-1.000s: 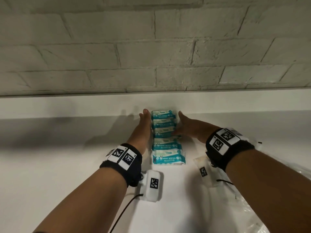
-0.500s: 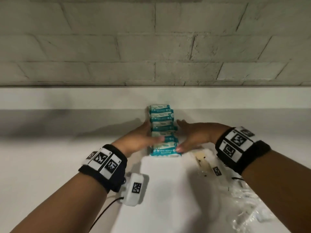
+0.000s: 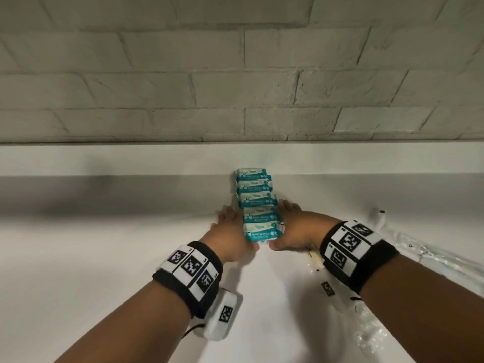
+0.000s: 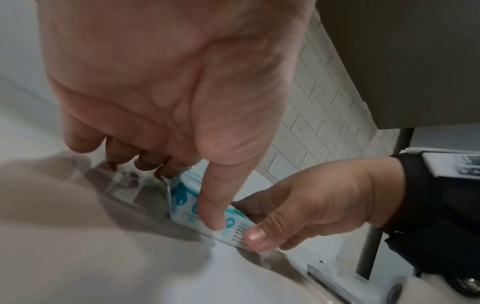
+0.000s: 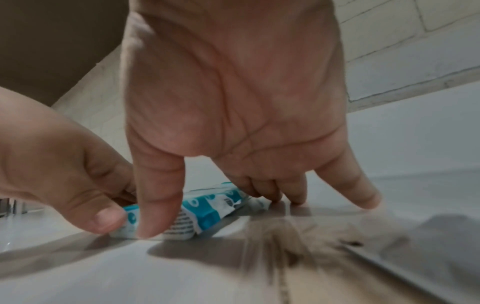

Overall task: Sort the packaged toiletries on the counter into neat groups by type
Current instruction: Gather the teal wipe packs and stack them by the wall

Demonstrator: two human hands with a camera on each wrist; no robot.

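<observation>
Five wipes packs line the counter at frame centre; left hand and right hand, fingers straight, have slid nearer, squaring the nearest pack, row nearly neat.

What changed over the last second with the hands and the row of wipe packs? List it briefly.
Both hands slid back along the row toward the person: the left hand and right hand now flank the nearest mini wipes pack, thumbs at its front edge. The five packs stay in one line against the backsplash.
</observation>
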